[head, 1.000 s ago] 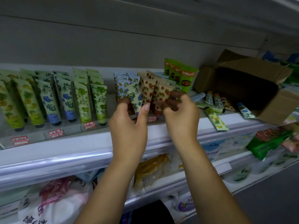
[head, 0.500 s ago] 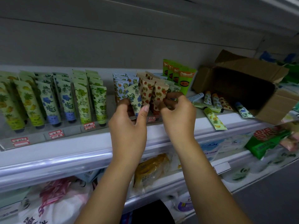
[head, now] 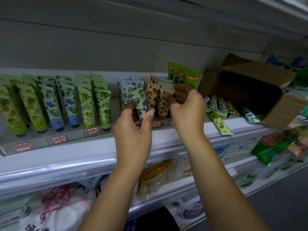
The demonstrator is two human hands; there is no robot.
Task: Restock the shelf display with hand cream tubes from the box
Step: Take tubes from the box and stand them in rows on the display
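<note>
My left hand pinches a pale green tube with blue flowers between thumb and fingers, in front of the blue-and-orange flowered row. My right hand has its fingers curled round the top of a beige strawberry tube in the middle rows. Rows of green and blue patterned tubes stand upright in clear dividers on the left of the shelf. The open cardboard box lies on its side at the right, with several loose tubes spilled at its mouth.
Green packets stand behind the strawberry rows. Red-and-white price tags line the clear display tray's front. The shelf below holds bagged goods, a green pack and a pink-printed plastic bag.
My right hand has risen slightly along the strawberry tubes, fingers now at their tops. My left hand keeps its hold on the blue-flowered tube, almost unmoved.
</note>
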